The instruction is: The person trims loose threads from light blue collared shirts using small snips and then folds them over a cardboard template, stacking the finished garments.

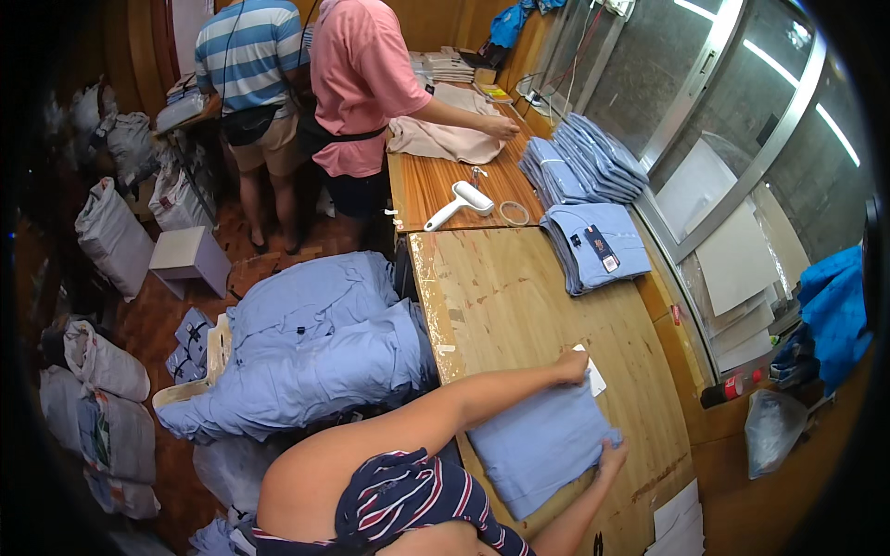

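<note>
A light blue shirt lies folded into a rough rectangle on the near part of the wooden table. My left hand is closed at its far edge, where a white card sticks out from under the cloth. At the right edge, my right hand pinches a corner of the same shirt. The fingertips of both hands are partly hidden.
Folded blue shirts are stacked by the window. Beyond the table seam lie a white lint roller and a tape roll. A heap of blue shirts sits left. Two people stand beyond; one in a pink top handles beige cloth.
</note>
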